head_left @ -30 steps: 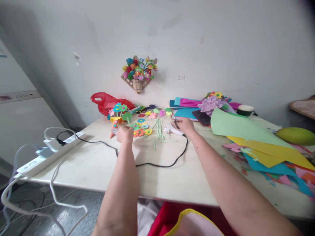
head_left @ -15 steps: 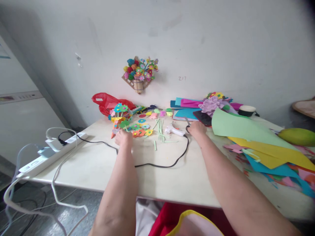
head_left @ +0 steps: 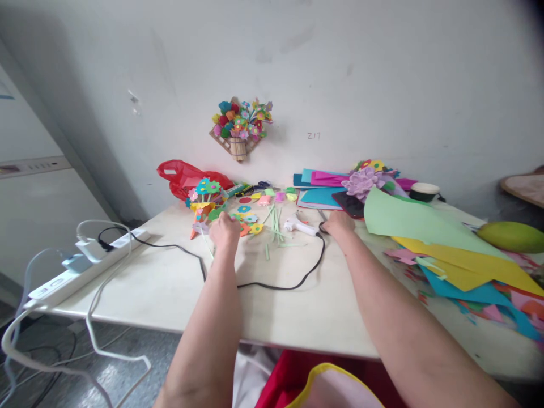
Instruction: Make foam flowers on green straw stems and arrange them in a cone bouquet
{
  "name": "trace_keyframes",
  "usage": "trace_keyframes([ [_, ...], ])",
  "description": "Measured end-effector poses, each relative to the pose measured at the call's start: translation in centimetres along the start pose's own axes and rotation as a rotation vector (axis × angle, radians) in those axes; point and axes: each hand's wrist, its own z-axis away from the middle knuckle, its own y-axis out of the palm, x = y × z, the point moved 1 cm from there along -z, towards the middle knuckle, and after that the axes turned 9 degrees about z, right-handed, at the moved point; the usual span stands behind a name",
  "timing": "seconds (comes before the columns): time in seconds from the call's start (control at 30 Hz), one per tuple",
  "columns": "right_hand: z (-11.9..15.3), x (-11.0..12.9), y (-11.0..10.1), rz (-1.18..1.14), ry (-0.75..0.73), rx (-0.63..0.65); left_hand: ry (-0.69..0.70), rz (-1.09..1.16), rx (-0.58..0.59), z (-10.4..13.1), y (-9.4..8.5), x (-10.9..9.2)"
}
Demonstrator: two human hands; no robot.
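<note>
My left hand (head_left: 225,229) is closed over the flower cutouts at the left middle of the table; what it holds, if anything, is hidden. Beside it stands an orange cone with paper flowers (head_left: 204,195). My right hand (head_left: 339,224) has its fingers around the handles of scissors (head_left: 322,215), blades pointing away from me. Between my hands lie thin light green strips (head_left: 275,222), a white glue gun (head_left: 299,226) with a black cord, and a yellow flower cutout (head_left: 256,228).
Foam sheets and scraps (head_left: 450,263) cover the right side. A power strip (head_left: 89,269) with cables lies at the left edge. At the back are a red plastic bag (head_left: 182,178), a phone (head_left: 349,204) and a purple flower (head_left: 363,182).
My left hand has moved right, away from the orange cone and onto the flower cutouts. My right hand stays on the scissors.
</note>
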Motion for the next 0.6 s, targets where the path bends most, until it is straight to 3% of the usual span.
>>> trace_keyframes([
  [0.13, 0.6, 0.4, -0.5, 0.030, -0.032, -0.054, 0.067, -0.016, 0.115, 1.1, 1.0, -0.9],
  [0.23, 1.7, 1.5, -1.1, 0.038, -0.148, -0.163, 0.085, -0.020, 0.165, 1.3, 1.7, -1.0],
  [0.4, 3.9, 4.4, -1.2, 0.007, -0.553, -0.350, 0.102, 0.024, 0.224, 1.2, 2.8, -0.6],
  [0.5, 4.9, 6.1, -0.5, -0.028, -0.782, -0.372, 0.097, 0.100, 0.216, 1.1, 3.1, -0.4],
  [0.6, 5.6, 7.3, 0.3, -0.055, -0.916, -0.370, 0.090, 0.117, 0.231, 1.1, 3.2, -0.4],
])
